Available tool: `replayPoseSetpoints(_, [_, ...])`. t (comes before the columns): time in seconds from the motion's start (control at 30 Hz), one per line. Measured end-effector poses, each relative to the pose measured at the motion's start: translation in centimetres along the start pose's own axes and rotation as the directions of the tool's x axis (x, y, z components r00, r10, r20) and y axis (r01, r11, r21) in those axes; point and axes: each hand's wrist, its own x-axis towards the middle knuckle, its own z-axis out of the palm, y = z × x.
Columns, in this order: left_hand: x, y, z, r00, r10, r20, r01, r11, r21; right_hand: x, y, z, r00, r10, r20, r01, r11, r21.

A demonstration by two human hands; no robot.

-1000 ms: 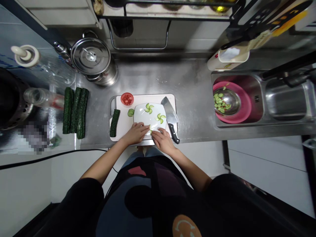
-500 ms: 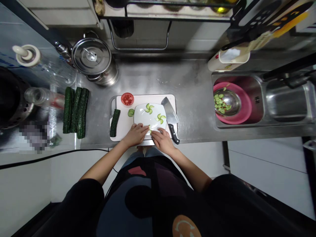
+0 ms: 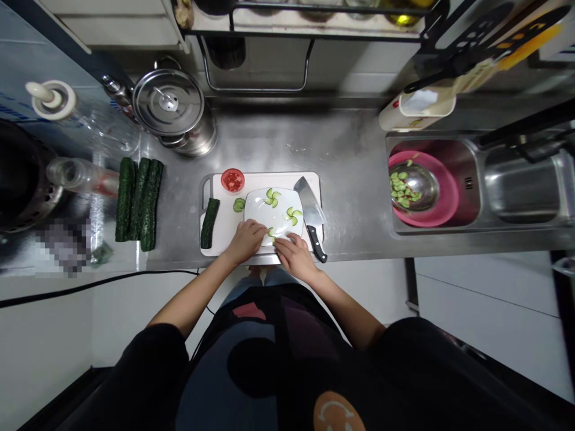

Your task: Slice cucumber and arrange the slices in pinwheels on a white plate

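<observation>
A square white plate [image 3: 256,205] lies on the cutting board, bearing two pinwheels of green cucumber slices [image 3: 294,216], one at the back and one at the right. More cucumber slices [image 3: 271,232] sit near its front edge, between my hands. My left hand [image 3: 247,239] is over the front left corner, fingers together and fingertips at a slice they partly hide. From the front right, my right hand [image 3: 294,254] reaches in with fingers stretched out, its fingertips touching a slice at the rim.
On the cutting board [image 3: 227,230] are a cleaver [image 3: 309,206], a cucumber piece [image 3: 209,222], sliced cucumber [image 3: 239,205] and a red bowl [image 3: 232,180]. Whole cucumbers [image 3: 139,203] and a steel pot [image 3: 173,108] stand left. A pink basin [image 3: 449,191] fills the right-hand sink.
My left hand's fingers have drawn back slightly to the left and curled, showing more of the front slices. My right hand has hardly moved.
</observation>
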Motion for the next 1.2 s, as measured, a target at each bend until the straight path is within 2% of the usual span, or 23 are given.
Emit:
replayPoseSetpoints(0.13, [2.4, -0.5, 0.4, 1.000, -0.017, 0.025, 0.019, 0.997, -0.081, 0.0, 0.0, 0.0, 1.000, 0.006, 0.004, -0.006, 1.000, 0.000])
replayPoseSetpoints(0.23, [3.6, -0.4, 0.7, 0.998, -0.032, 0.050, 0.036, 0.996, -0.080, 0.0, -0.2, -0.1, 1.000, 0.014, 0.005, -0.014, 1.000, -0.001])
replayPoseSetpoints(0.4, [3.8, 0.1, 0.6, 0.993, -0.110, 0.042, 0.112, 0.992, -0.063, 0.0, -0.3, -0.2, 1.000, 0.015, 0.003, -0.015, 1.000, -0.010])
replayPoseSetpoints(0.63, [3.7, 0.7, -0.2, 0.969, -0.213, 0.124, 0.224, 0.971, -0.087, -0.1, -0.2, -0.1, 1.000, 0.006, -0.011, -0.006, 1.000, -0.021])
replayPoseSetpoints(0.8, [3.6, 0.7, 0.0, 0.976, -0.206, 0.068, 0.214, 0.966, -0.147, -0.1, -0.2, 0.0, 1.000, 0.000, -0.002, 0.000, 1.000, -0.028])
replayPoseSetpoints(0.9, [3.1, -0.2, -0.3, 0.966, -0.253, -0.044, 0.238, 0.947, -0.214, -0.2, -0.2, -0.2, 0.999, 0.001, -0.035, -0.002, 1.000, -0.012])
replayPoseSetpoints(0.97, [2.7, -1.3, -0.9, 0.908, -0.383, -0.169, 0.332, 0.905, -0.267, -0.3, -0.3, -0.3, 0.997, 0.010, -0.079, -0.010, 1.000, 0.000])
replayPoseSetpoints(1.03, [2.3, -2.6, -1.5, 0.798, -0.545, -0.257, 0.465, 0.828, -0.314, -0.4, -0.3, -0.3, 0.992, 0.017, -0.125, -0.016, 1.000, 0.010])
replayPoseSetpoints(1.1, [2.1, -3.8, -1.9, 0.712, -0.652, -0.262, 0.571, 0.754, -0.325, -0.4, -0.3, -0.3, 0.988, 0.021, -0.153, -0.018, 1.000, 0.018])
replayPoseSetpoints(1.2, [2.1, -4.6, -1.8, 0.663, -0.719, -0.210, 0.656, 0.693, -0.299, -0.4, -0.4, -0.3, 0.988, 0.025, -0.154, -0.021, 0.999, 0.028])
